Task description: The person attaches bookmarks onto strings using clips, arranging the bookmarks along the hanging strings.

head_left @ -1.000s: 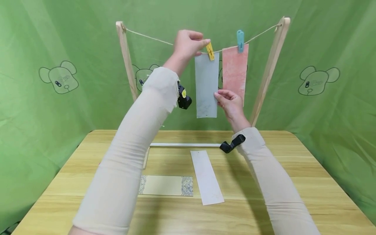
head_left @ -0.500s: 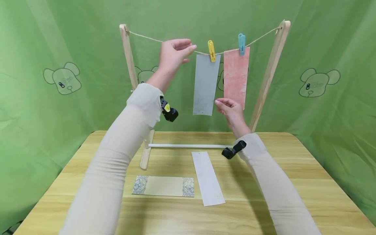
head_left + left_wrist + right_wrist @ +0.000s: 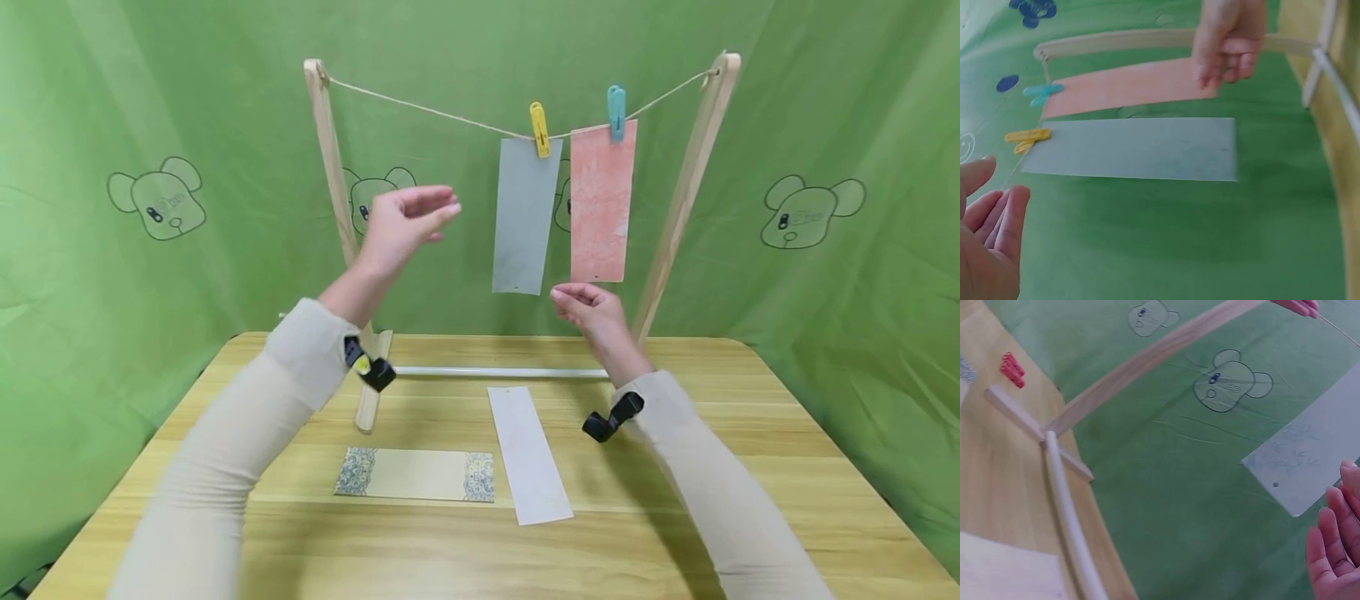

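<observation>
A blue-grey paper strip [image 3: 527, 218] hangs from a string [image 3: 427, 108], held by a yellow clothespin [image 3: 540, 131]. To its right a pink paper strip [image 3: 602, 204] hangs under a blue clothespin [image 3: 617, 113]. My left hand [image 3: 401, 229] is in the air left of the blue-grey strip, fingers loosely extended and holding nothing. Just below the lower ends of both strips is my right hand [image 3: 594, 317], thumb and fingertips close together with nothing held. The right wrist view shows its relaxed fingers [image 3: 1335, 537] beside the blue-grey strip's lower end, which has a small hole.
Two wooden posts [image 3: 693, 183] carry the string, and a white rod [image 3: 495, 372] joins them low down. On the table [image 3: 675, 475] lie a white strip [image 3: 528, 457] and a cream card with patterned ends [image 3: 416, 475]. A red clothespin [image 3: 1012, 369] lies beyond the post's foot.
My left hand has let go of the yellow clothespin and moved left and down. My right hand has released the blue-grey strip's edge and dropped lower. The strip now hangs freely.
</observation>
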The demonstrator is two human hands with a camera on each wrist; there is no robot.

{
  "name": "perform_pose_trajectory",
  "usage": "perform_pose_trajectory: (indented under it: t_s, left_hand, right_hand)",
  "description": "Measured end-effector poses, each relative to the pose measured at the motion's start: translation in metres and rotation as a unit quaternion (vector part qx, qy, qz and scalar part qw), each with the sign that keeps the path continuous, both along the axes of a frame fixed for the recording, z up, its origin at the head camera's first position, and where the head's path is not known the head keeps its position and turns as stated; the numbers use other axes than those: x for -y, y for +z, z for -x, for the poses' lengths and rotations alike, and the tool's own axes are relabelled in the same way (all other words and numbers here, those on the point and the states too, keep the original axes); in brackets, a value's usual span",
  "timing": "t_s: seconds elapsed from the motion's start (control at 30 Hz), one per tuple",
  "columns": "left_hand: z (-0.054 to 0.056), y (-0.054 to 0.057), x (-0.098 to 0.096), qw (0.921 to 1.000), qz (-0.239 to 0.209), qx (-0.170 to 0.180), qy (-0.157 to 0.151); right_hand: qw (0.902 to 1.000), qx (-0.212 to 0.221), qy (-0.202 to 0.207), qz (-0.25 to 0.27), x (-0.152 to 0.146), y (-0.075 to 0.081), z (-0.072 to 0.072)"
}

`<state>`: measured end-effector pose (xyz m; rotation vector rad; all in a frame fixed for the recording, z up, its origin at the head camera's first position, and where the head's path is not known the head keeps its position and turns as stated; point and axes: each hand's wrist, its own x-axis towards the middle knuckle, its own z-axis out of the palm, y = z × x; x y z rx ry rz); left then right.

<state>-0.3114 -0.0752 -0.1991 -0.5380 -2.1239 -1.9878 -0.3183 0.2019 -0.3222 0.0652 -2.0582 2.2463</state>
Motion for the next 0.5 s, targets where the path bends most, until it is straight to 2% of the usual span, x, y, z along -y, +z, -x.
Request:
perform_pose_trajectory:
  t_s: [0.17, 0.33, 0.5]
  left_hand:
    - [-0.017, -0.033, 0.023, 0.9999, 0.008, -0.005, 0.014]
    - [-0.030, -0.064, 0.047, 0.9990, 0.034, 0.020, 0.019]
    - [-0.041, -0.093, 0.069, 0.9975, 0.047, 0.036, 0.039]
  right_hand:
    - [0.9997, 0.001, 0.005, -0.022, -0.002, -0.013, -0.007]
    - [0.9992, 0.003, 0.006, -0.041, -0.005, -0.027, -0.012]
    - [0.9976, -0.002, 0.015, -0.067, -0.007, -0.040, -0.020]
